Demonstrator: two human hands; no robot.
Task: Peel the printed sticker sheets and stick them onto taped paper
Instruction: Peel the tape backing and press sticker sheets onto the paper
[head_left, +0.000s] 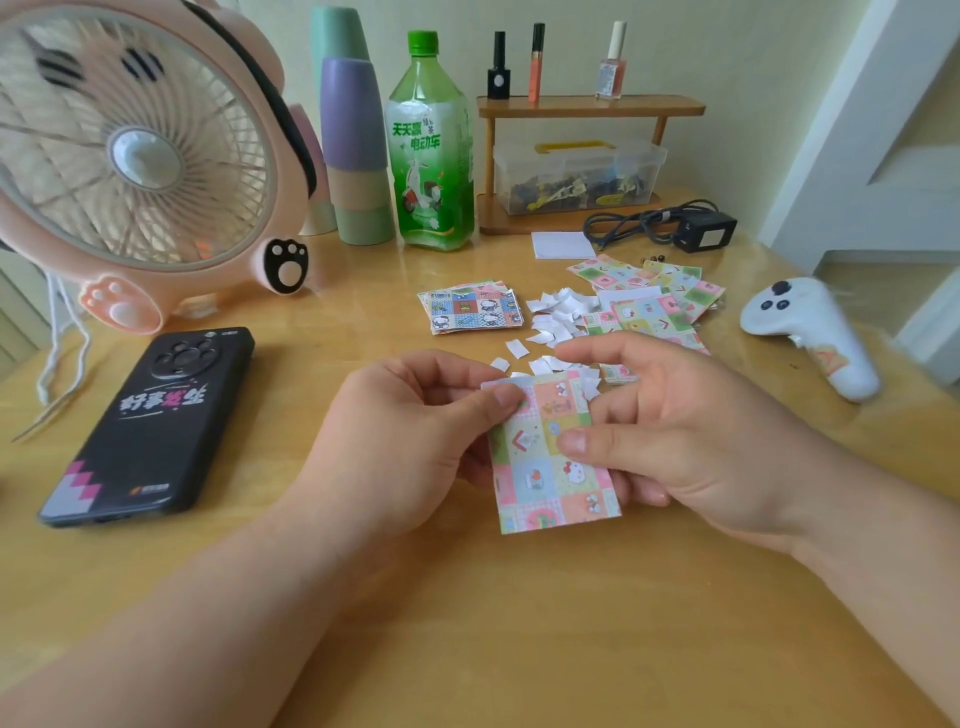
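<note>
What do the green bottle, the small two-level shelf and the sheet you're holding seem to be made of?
Green drink bottle: likely clear plastic, glossy; light shines through.
Brown two-level shelf: seemingly varnished wood, smooth, warm sheen.
Pastel patterned sticker sheet: thin printed paper, matte, slightly curved, white backing at top.

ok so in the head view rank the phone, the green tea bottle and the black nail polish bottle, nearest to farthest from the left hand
1. black phone, lying flat just to the left of the left hand.
2. green tea bottle, standing farther back.
3. black nail polish bottle, atop the wooden shelf, back right.
</note>
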